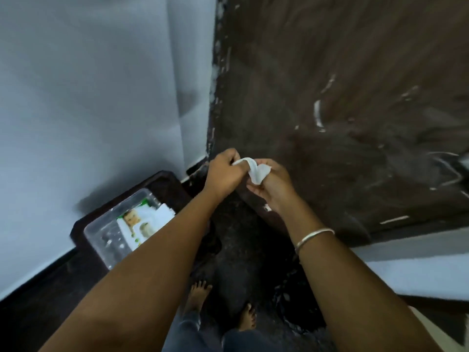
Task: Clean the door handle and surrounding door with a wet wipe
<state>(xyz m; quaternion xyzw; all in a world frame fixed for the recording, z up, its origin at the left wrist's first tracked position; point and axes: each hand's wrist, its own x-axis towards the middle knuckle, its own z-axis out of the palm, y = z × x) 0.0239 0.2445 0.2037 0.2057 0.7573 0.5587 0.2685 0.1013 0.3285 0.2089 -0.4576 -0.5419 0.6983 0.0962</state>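
Note:
A white wet wipe (255, 171) stretches between both my hands in the middle of the view. My left hand (223, 174) pinches its left end with curled fingers. My right hand (271, 184) grips the other end, the wipe draped over its fingers. Behind the hands stands the dark brown door (342, 85), streaked with white marks. A metal part shows at the door's far right edge (464, 161); whether it is the handle I cannot tell.
A clear plastic box (101, 232) holding a pack of wipes (142, 222) sits on a dark stool (162, 184) at the lower left, against the white wall (88, 97). My bare feet (223, 306) stand on the dark floor below.

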